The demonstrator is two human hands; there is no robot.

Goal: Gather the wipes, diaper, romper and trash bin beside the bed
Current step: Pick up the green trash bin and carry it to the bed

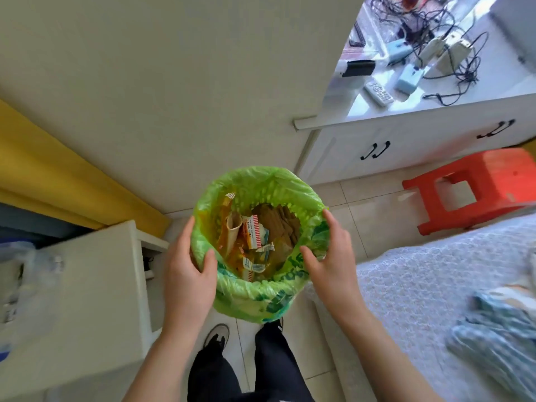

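While the person stands beside the bed (420, 285), the left hand (188, 265) and right hand (330, 256) clasp opposite rim edges of the trash bin (255, 297), held above the floor; it looks light and rigid, but its green liner (261, 184) seems slippery, so firm rim pressure suits best.

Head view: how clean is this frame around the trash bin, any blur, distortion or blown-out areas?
Head view: the trash bin and both hands, left hand and right hand, are fairly sharp; the edges smear, notably the cloth on the bed; wide-angle bending curves the cabinet; the desk top is overexposed.
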